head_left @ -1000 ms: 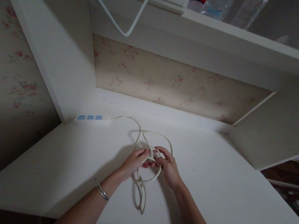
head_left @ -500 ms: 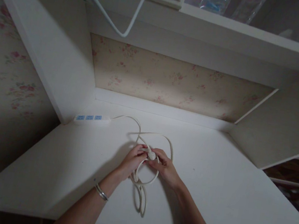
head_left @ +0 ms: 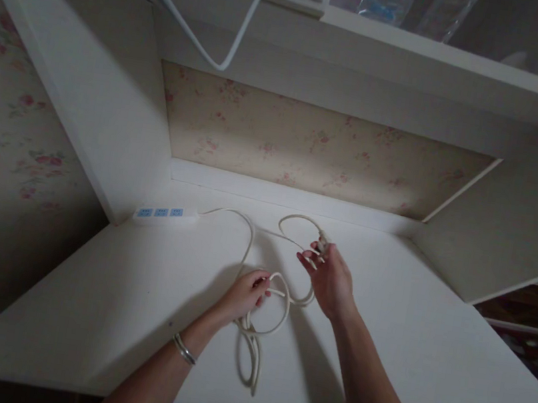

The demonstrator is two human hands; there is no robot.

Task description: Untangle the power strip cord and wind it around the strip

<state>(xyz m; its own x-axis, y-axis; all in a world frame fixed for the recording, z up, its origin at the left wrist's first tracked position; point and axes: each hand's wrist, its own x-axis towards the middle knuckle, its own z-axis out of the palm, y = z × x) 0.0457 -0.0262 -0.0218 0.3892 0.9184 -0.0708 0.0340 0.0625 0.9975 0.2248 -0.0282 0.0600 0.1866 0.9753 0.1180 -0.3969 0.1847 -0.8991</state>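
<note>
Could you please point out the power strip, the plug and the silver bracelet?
Power strip (head_left: pixel 162 213): head view, on its middle blue socket.
Plug (head_left: pixel 323 244): head view, on its body.
Silver bracelet (head_left: pixel 183 349): head view, on its band.

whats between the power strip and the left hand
In the head view, a curving stretch of the pale cord lies between the power strip and the left hand, with the white desktop showing beneath it.

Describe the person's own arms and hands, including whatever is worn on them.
The left hand is ungloved, with a shiny silver-coloured, rounded bangle, seemingly two thin bands, at its wrist. The right hand is ungloved too, its wrist unadorned. No sleeves show.
</note>
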